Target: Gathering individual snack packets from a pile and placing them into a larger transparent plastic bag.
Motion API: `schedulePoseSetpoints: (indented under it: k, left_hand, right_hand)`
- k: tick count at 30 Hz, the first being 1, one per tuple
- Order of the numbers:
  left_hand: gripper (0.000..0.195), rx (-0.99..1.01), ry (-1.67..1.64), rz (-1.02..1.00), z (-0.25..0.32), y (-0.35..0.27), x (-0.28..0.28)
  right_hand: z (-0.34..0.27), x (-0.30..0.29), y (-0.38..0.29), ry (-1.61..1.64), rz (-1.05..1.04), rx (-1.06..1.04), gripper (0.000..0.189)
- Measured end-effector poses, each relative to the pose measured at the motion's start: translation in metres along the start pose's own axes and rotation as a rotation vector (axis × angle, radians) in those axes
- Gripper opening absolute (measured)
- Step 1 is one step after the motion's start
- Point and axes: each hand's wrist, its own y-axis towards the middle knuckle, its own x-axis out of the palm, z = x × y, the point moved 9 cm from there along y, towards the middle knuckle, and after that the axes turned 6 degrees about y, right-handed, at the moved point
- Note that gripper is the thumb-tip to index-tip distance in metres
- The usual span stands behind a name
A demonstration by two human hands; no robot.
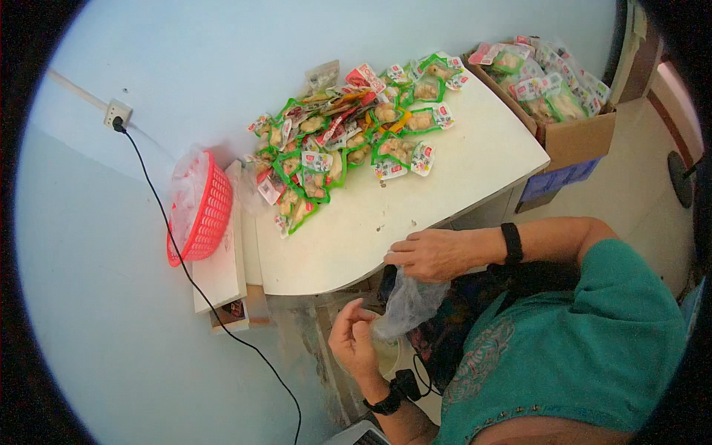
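My right hand (425,253) is closed on a clear thin plastic bag (410,306) just off the front edge of the white table (467,172). The bag hangs crumpled between both hands. Lower down, my left hand (353,339) is beside the bag's other end with its fingers bent; whether they pinch the film is unclear. Beyond my hands, a heap of sealed food packets (334,139) lies on the table. Many have green edges and pale food inside, and some are red or yellow.
At right, a cardboard box (578,136) holds more packets. A red plastic basket (208,214) with clear bags stands at left. A black power cord (194,283) runs from a wall socket (118,113). A pale round container (386,356) is below my left hand.
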Motion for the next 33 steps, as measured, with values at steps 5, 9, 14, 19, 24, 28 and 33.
schedulePoseSetpoints:
  k: [5, 9, 14, 19, 24, 28, 33]
  left_hand:
    - [0.058, 0.066, 0.217, -0.007, 0.004, -0.008, 0.009]
    - [0.057, 0.021, -0.018, 0.085, -0.005, -0.019, -0.003]
    - [0.036, 0.064, 0.260, 0.006, 0.006, -0.022, 0.010]
    - [0.021, -0.147, 0.212, 0.191, -0.016, -0.039, -0.004]
    - [0.026, -0.133, 0.184, 0.341, -0.012, -0.050, -0.024]
    - [0.026, -0.200, 0.142, 0.313, -0.018, -0.059, -0.041]
    - [0.022, -0.176, -0.283, 0.458, -0.019, -0.060, -0.044]
  right_hand:
    - [0.008, 0.009, -0.007, 0.066, -0.008, 0.120, 0.015]
    - [0.014, 0.009, -0.010, 0.047, -0.018, 0.199, 0.016]
    - [0.012, 0.013, -0.009, 0.058, -0.039, 0.254, 0.018]
    - [0.004, 0.012, -0.007, 0.081, -0.071, 0.283, 0.017]
    - [0.015, -0.006, -0.013, 0.550, 0.167, 0.457, 0.024]
    - [0.035, 0.010, -0.022, 0.874, 0.134, 0.732, 0.038]
    - [0.041, 0.059, -0.030, 1.397, 0.081, 0.827, 0.044]
